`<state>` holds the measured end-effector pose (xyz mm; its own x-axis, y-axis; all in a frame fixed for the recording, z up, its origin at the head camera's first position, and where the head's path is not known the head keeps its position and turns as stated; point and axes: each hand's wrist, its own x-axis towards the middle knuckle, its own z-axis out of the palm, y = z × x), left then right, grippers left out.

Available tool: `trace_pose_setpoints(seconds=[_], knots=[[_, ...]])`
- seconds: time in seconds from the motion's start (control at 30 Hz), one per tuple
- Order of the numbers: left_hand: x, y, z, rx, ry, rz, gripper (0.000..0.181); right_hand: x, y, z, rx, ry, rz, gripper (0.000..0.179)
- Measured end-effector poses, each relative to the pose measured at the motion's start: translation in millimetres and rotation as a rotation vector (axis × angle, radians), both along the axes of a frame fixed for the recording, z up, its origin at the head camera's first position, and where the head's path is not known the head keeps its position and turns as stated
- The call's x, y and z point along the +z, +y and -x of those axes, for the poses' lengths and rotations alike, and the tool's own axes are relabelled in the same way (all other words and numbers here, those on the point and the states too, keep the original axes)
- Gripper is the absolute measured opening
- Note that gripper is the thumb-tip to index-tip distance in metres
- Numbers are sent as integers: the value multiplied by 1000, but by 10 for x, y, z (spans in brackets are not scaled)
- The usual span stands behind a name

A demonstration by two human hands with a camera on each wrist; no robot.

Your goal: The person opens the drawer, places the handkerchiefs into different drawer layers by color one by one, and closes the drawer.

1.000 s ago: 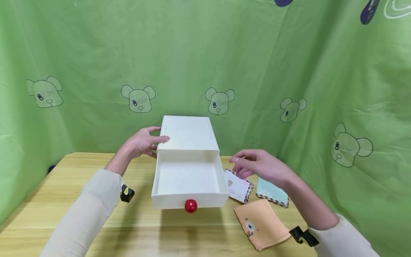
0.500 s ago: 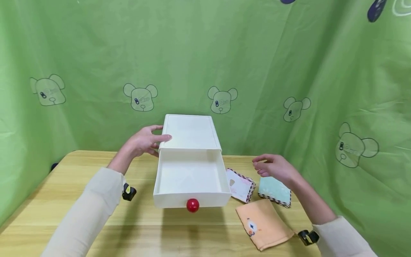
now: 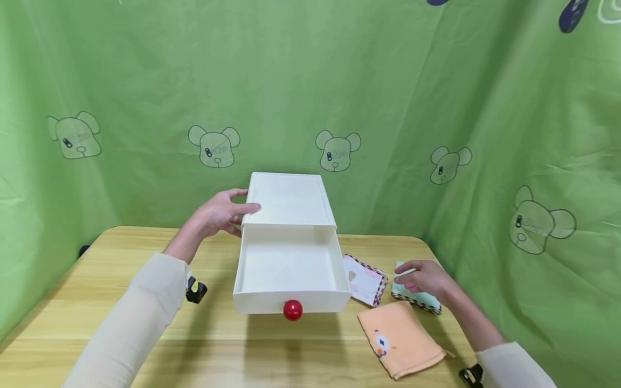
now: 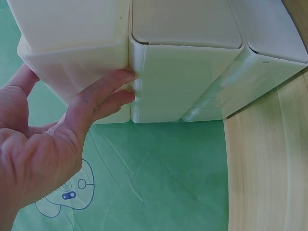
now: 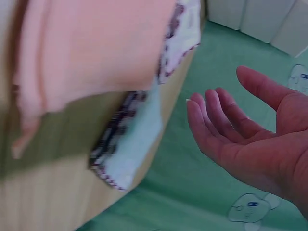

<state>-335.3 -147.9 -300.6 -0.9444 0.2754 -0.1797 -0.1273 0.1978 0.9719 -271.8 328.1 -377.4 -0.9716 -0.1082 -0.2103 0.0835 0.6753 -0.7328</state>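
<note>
A white plastic drawer cabinet (image 3: 290, 198) stands at the table's back, its top drawer (image 3: 291, 264) pulled far out; a red ball knob (image 3: 292, 310) sits on the drawer front. My left hand (image 3: 220, 213) rests against the cabinet's left edge, thumb on top, spread fingers along the side. In the left wrist view two fingertips press near the seam between stacked units. Over the folded mint cloth (image 3: 419, 300) on the right hovers my right hand (image 3: 427, 279), fingers loosely bent and holding nothing. Part of that cloth is hidden beneath the hand.
A folded white cloth (image 3: 365, 281) with a checked border lies just right of the drawer. Nearer the front is a folded peach cloth (image 3: 401, 338) with a bear face. A green curtain (image 3: 310, 81) hangs behind the wooden table (image 3: 213, 345).
My right hand has moved from beside the drawer to the right, then down over the mint cloth. The left hand keeps its place on the cabinet.
</note>
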Motion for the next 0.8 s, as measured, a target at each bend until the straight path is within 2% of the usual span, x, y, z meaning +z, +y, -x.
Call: trace_pose_setpoints(seconds=[0.1,0.47,0.67,0.8], knots=[[-1,3,-5,4,-1,0,90,-113,59,0,-3,-20,6,46],[-26,-7,5,5,-3,2,91,-355,233,-38,129,-132,123,56],[-23,-9,-4,6,5,5,92,-442,323,-28,199,-119,176,59],[-27,-7,4,1,10,6,91,-486,384,-22,231,-90,162,59]])
